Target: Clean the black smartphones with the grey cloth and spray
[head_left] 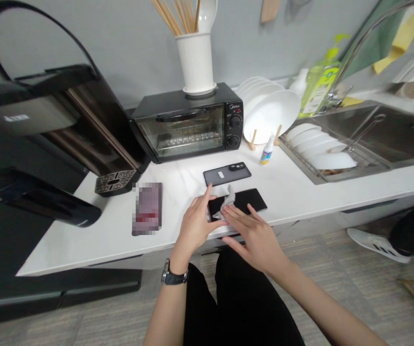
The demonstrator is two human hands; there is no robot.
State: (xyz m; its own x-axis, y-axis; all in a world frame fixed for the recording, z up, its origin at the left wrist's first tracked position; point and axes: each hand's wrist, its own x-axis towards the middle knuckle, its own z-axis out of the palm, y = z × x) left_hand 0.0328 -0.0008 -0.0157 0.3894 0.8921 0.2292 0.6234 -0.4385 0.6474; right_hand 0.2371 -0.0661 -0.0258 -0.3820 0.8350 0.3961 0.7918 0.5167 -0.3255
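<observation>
A black smartphone (pixel 252 202) lies screen up near the counter's front edge. My left hand (pixel 195 220), wearing a dark-banded watch, grips its left end between thumb and fingers. On the screen sits a crumpled light grey wipe (pixel 230 197); whether it is cloth or tissue I cannot tell. The fingertips of my right hand (pixel 255 235) press the wipe against the glass, with the thumb held apart. Just behind lies a grey phone case or phone (pixel 227 175), camera side up. A small white spray bottle (pixel 267 151) with a yellow base stands farther back.
A blurred-out phone-shaped item (pixel 148 209) lies left on the counter (pixel 98 247). Behind are a toaster oven (pixel 188 129), a coffee machine (pixel 94 120) and a dark bottle (pixel 37 197). White plates (pixel 271 115) and a sink (pixel 397 129) stand right. A person's shoe (pixel 378 244) shows below.
</observation>
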